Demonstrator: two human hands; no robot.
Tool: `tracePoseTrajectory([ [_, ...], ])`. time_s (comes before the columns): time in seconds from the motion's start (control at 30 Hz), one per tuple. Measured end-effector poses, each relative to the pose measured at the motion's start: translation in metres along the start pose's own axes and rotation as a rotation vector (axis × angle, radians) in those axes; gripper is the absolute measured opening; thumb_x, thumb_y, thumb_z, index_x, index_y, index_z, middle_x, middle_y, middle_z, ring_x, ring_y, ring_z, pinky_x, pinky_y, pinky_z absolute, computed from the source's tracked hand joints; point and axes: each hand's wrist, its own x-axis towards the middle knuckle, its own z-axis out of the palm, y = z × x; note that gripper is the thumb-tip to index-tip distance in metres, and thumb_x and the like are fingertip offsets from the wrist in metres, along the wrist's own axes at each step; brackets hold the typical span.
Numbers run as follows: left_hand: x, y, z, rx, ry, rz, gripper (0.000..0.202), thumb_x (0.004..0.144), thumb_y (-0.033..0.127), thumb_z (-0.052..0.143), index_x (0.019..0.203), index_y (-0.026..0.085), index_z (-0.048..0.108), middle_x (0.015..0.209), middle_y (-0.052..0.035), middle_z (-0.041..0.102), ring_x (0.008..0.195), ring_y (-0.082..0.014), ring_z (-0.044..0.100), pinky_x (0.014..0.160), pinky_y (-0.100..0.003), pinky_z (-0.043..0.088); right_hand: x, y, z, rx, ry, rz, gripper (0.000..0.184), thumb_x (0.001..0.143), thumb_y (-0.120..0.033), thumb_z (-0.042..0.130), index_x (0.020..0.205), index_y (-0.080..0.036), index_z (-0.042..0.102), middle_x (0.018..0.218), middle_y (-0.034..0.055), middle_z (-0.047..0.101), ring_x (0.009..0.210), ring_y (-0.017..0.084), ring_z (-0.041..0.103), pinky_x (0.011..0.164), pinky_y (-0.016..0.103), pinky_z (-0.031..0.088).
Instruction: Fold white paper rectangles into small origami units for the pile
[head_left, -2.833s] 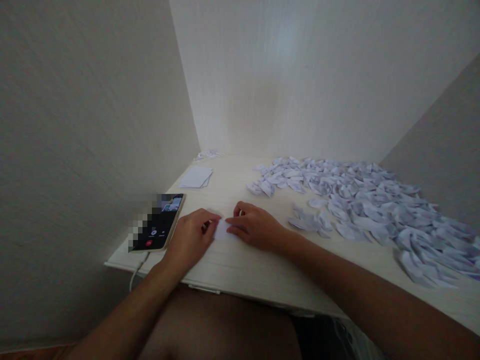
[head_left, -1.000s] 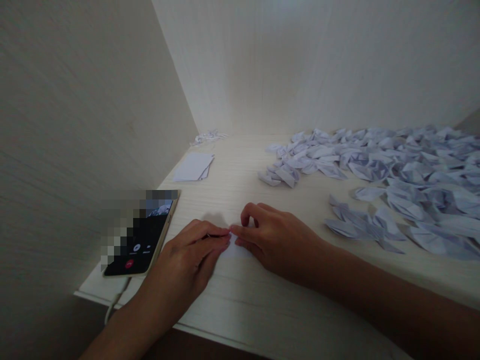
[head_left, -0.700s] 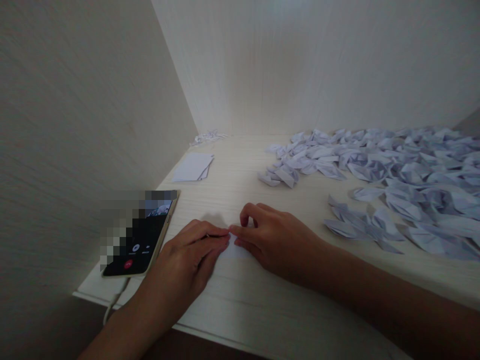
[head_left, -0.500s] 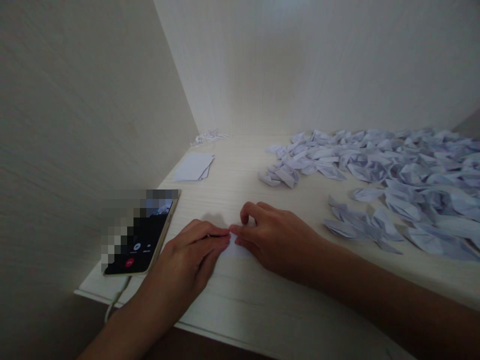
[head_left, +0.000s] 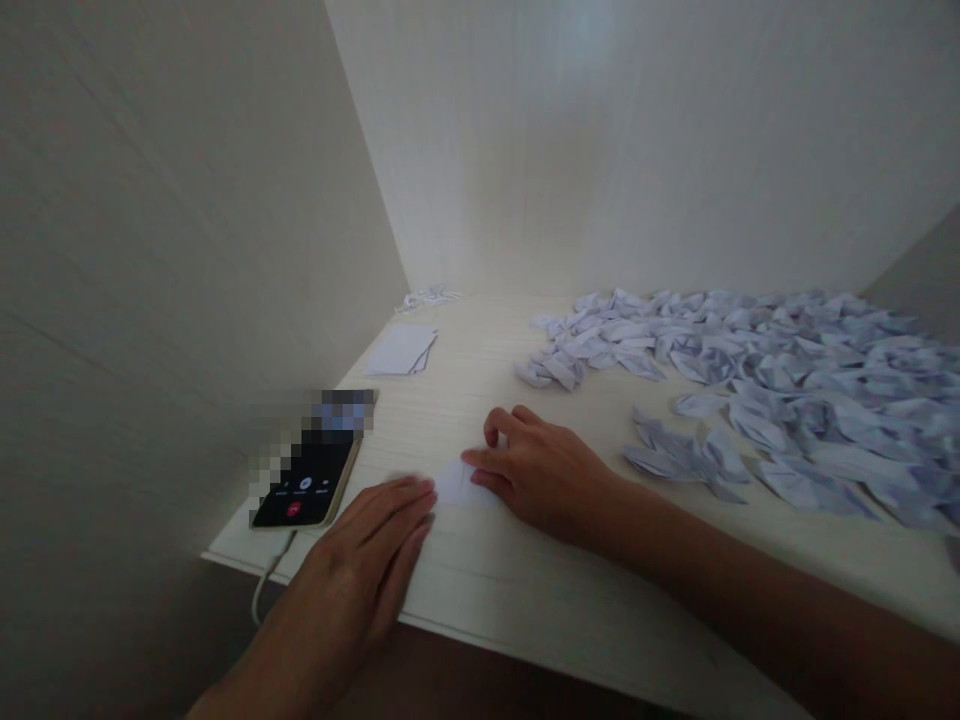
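A small white piece of paper lies on the pale tabletop between my hands. My left hand rests flat at its left edge, fingers stretched out side by side, the fingertips touching or just beside the paper. From the other side, my right hand grips the paper's right part between thumb and forefinger, with the other fingers curled. That hand hides the paper's right end, so its full folded shape does not show.
A phone with a cable lies to the left. Behind it are a stack of white paper squares and small white scraps. Many folded paper pieces spread over the right side. Walls stand left and behind.
My left hand has slid left and toward me, away from my right fingertips, uncovering more of the paper. My right hand stays on the paper. The view has shifted slightly.
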Motion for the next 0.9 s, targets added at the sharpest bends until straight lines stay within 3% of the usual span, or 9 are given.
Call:
tracePoseTrajectory([
  [0.23, 0.025, 0.011, 0.002, -0.042, -0.089, 0.072, 0.038, 0.097, 0.024, 0.052, 0.134, 0.016, 0.054, 0.136, -0.0133, 0.058, 0.130, -0.0255, 0.051, 0.110, -0.047, 0.047, 0.002, 0.007, 0.008, 0.133, 0.071, -0.090, 0.024, 0.100, -0.024, 0.050, 0.109, -0.022, 0.073, 0.115, 0.0093, 0.066, 0.101, 0.019, 0.057, 0.094, 0.038, 0.044],
  [0.37, 0.025, 0.013, 0.007, -0.090, -0.091, 0.064, 0.035, 0.096, 0.027, 0.053, 0.129, 0.016, 0.057, 0.131, -0.0141, 0.058, 0.125, -0.0263, 0.053, 0.106, -0.047, 0.050, 0.001, 0.008, 0.009, 0.268, 0.099, -0.014, 0.030, 0.093, -0.022, 0.061, 0.122, -0.015, 0.066, 0.113, 0.0104, 0.070, 0.105, 0.022, 0.059, 0.099, 0.039, 0.042],
  [0.5, 0.023, 0.013, 0.006, -0.111, -0.101, 0.071, 0.033, 0.096, 0.027, 0.053, 0.127, 0.017, 0.059, 0.138, -0.0144, 0.054, 0.131, -0.0275, 0.049, 0.109, -0.047, 0.047, 0.002, 0.006, 0.007, 0.376, 0.083, 0.122, 0.046, 0.084, -0.021, 0.071, 0.128, -0.014, 0.061, 0.109, 0.0096, 0.071, 0.102, 0.022, 0.061, 0.096, 0.037, 0.043],
  [0.63, 0.022, 0.013, 0.007, -0.095, -0.104, 0.079, 0.033, 0.096, 0.028, 0.053, 0.127, 0.017, 0.058, 0.146, -0.0138, 0.049, 0.139, -0.0278, 0.042, 0.114, -0.048, 0.042, 0.007, 0.003, 0.001, 0.401, 0.014, 0.179, 0.044, 0.082, -0.019, 0.073, 0.124, -0.011, 0.062, 0.107, 0.0113, 0.071, 0.100, 0.021, 0.063, 0.092, 0.035, 0.044],
  [0.9, 0.022, 0.014, 0.008, -0.088, -0.060, 0.103, 0.030, 0.097, 0.028, 0.052, 0.124, 0.017, 0.059, 0.143, -0.0132, 0.053, 0.138, -0.0263, 0.045, 0.114, -0.049, 0.041, 0.016, -0.004, -0.012, 0.449, -0.055, 0.305, 0.045, 0.074, -0.014, 0.076, 0.118, -0.012, 0.064, 0.099, 0.0094, 0.072, 0.085, 0.017, 0.065, 0.076, 0.028, 0.046],
])
